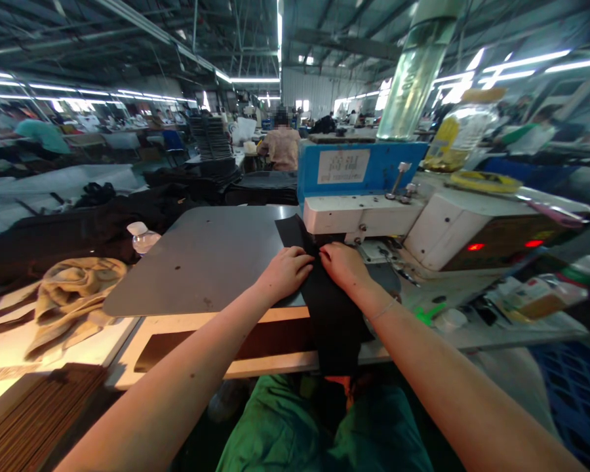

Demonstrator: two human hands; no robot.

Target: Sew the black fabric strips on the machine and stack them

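A long black fabric strip [332, 308] runs from the metal plate down over the table's front edge toward my lap. My left hand [289, 270] rests at its left side, the bent fingers closed on the cloth. On the right side, my right hand [343, 263] pinches the strip close to the sewing machine's head [358, 216]. The two hands are a short gap apart, with the fabric between them. The strip's far end lies flat on the grey metal plate [216, 255]. My fingertips partly hide the cloth beside the machine, and the needle cannot be made out.
A dark flat strip [270, 339] lies along the front edge. To the left are a crumpled tan cloth [73, 295], a stack of brown pieces [44, 413] and a small clear bottle [143, 239]. Jars stand on the machine; a lit control box [491, 246] is at right.
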